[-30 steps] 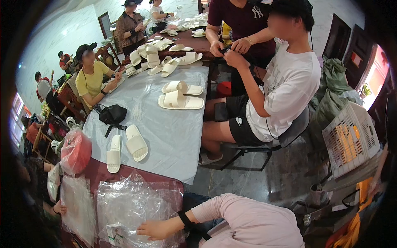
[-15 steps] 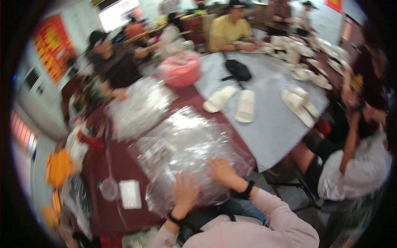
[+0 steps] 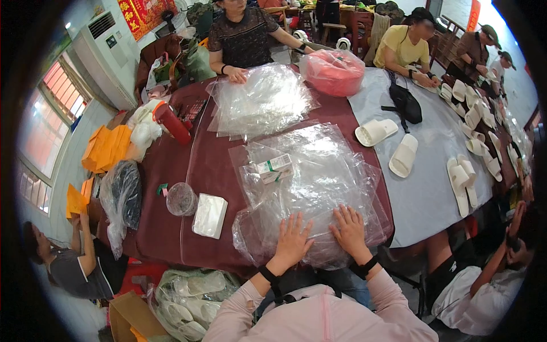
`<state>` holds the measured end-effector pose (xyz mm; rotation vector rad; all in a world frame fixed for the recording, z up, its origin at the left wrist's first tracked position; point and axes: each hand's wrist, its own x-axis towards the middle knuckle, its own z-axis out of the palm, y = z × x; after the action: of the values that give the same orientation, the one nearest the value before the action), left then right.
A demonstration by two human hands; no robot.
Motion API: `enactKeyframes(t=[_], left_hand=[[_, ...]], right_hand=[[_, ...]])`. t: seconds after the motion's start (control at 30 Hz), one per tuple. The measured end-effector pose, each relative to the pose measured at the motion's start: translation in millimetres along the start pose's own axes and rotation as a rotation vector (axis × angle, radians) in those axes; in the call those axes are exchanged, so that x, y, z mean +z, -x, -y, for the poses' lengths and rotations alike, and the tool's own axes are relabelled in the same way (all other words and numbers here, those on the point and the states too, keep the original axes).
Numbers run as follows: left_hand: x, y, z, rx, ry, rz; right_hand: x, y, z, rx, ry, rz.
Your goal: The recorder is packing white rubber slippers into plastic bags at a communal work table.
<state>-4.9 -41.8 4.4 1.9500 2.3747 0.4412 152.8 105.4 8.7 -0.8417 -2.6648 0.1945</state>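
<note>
Both my hands rest flat on a pile of clear plastic bags (image 3: 319,188) spread near the table's front edge. My left hand (image 3: 293,239) lies palm down with fingers apart, holding nothing. Beside it, my right hand (image 3: 350,231) presses on the same bags, its fingers also spread. On the far left part of the pile sits a small white box with a green band (image 3: 275,169). Left of the bags is a white packet (image 3: 209,216), and by it a clear plastic cup (image 3: 182,199).
A second stack of clear bags (image 3: 262,102) lies beyond, touched by a person's hand. Around it are a pink bagged bundle (image 3: 332,72) and a red flask (image 3: 172,122). White slippers (image 3: 403,155) and a black pouch (image 3: 405,101) lie on the grey cloth. Bagged slippers (image 3: 194,302) stand low left.
The view has swung left, shifting the table rightward in the picture. Both hands remain open on the plastic bags.
</note>
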Motion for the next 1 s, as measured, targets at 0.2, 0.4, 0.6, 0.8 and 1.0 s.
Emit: enactKeyframes(t=[0.2,0.4,0.6,0.8,1.0], left_hand=[[6,6,2,-0.043,0.05,-0.038],[9,5,1,-0.02,0.105,-0.079],[11,6,-2,-0.008,0.156,-0.127],[4,6,2,-0.037,0.193,-0.08],[2,8,6,-0.005,0.062,-0.057]], right_hand=[[15,4,4,0.022,-0.014,-0.017],[12,8,1,0.032,-0.011,0.001],[7,6,3,0.016,-0.024,0.002],[20,8,-5,0.009,-0.048,0.04],[-24,-16,-34,0.082,-0.482,0.098]])
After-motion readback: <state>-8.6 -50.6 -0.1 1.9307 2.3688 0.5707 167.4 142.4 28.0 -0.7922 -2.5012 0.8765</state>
